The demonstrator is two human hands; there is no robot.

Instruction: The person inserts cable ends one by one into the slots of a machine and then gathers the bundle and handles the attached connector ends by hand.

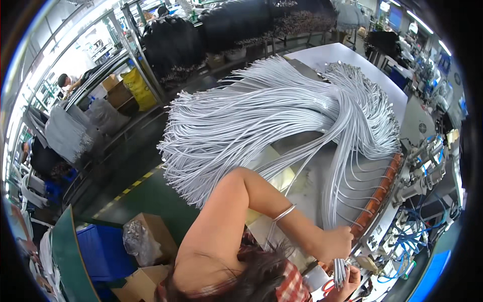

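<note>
My left hand (334, 244) is closed in a fist around a bundle of thin grey cables (331, 194), which runs down from the big pile. The cut ends of this bundle stick out below the fist. Close beneath, my right hand (349, 283) has its fingers curled at these ends and seems to grip them; part of it is hidden. The large pile of grey cables (251, 118) fans out over the table, draped across itself. Single cables lead from it to an orange slotted strip (385, 189) along the table's right side.
Machinery with metal cylinders (422, 171) and blue air tubes (402, 244) stands right of the strip. A red-handled tool (328, 287) lies by my right hand. At lower left are a blue bin (103, 251) and cardboard boxes (156, 234). Black cable bundles (176, 48) hang on racks behind.
</note>
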